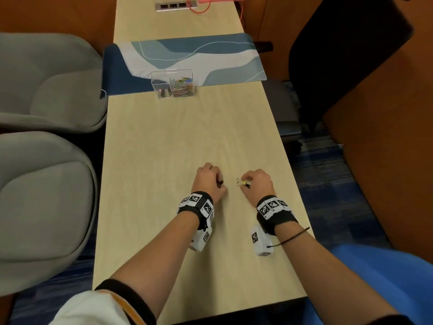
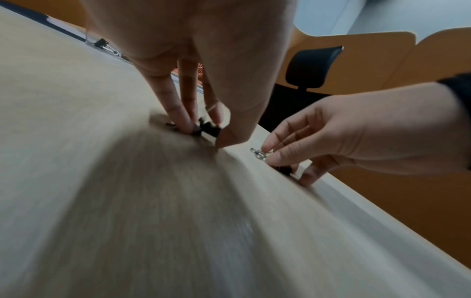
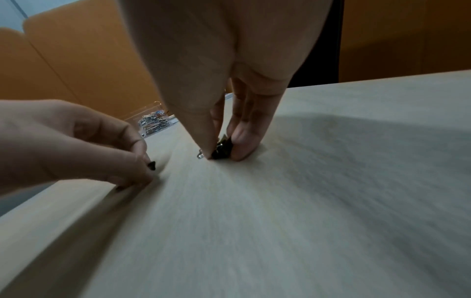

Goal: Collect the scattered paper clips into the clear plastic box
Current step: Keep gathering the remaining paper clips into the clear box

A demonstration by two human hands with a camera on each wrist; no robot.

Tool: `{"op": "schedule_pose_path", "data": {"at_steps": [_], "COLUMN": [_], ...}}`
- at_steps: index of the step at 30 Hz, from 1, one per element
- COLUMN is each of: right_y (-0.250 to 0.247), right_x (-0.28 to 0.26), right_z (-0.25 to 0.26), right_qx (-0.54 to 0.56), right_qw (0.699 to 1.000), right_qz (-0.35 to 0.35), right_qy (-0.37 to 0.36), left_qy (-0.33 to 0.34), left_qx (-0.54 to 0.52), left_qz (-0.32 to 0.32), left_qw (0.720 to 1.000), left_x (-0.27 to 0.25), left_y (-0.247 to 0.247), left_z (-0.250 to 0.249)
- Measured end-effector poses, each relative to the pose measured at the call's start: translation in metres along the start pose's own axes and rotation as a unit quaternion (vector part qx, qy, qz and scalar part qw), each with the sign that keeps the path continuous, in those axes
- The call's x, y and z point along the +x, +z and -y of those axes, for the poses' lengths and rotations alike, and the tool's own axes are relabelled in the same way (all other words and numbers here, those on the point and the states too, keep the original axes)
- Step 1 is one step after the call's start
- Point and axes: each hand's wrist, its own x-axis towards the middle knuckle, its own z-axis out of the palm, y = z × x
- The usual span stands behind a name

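Observation:
My left hand (image 1: 214, 178) pinches a small black binder clip (image 2: 209, 128) against the wooden table (image 1: 187, 137); only a dark tip (image 1: 220, 182) shows in the head view. My right hand (image 1: 253, 182) pinches a yellow binder clip (image 1: 243, 183) with silver wire handles, seen dark in the right wrist view (image 3: 223, 150). Both hands are low, near the table's front half. The clear plastic box (image 1: 172, 84) stands far ahead at the mat's edge, its right compartment full of coloured paper clips (image 1: 182, 86), the left one holding a few dark clips.
A blue and white desk mat (image 1: 187, 59) lies behind the box. Grey chairs (image 1: 46, 90) stand left of the table, a black chair (image 1: 346, 55) to the right. A power strip (image 1: 175, 6) and an orange cable (image 1: 199, 8) sit at the far end.

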Motion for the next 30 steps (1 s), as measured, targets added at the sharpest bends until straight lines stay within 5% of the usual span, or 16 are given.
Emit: {"op": "schedule_pose_path", "data": {"at_steps": [21, 30], "right_y": [0.002, -0.004], "right_x": [-0.003, 0.01], "right_z": [0.005, 0.018], "right_qx": [-0.027, 0.081], "right_qw": [0.999, 0.996], "right_qz": [-0.024, 0.012], "right_qy": [-0.02, -0.025], "left_qy": [-0.067, -0.06], "left_qx": [-0.122, -0.117], "left_qz": [0.03, 0.05], "left_qw": [0.99, 0.99], "left_x": [0.016, 0.015], "left_y": [-0.01, -0.027], "left_z": [0.004, 0.012]}}
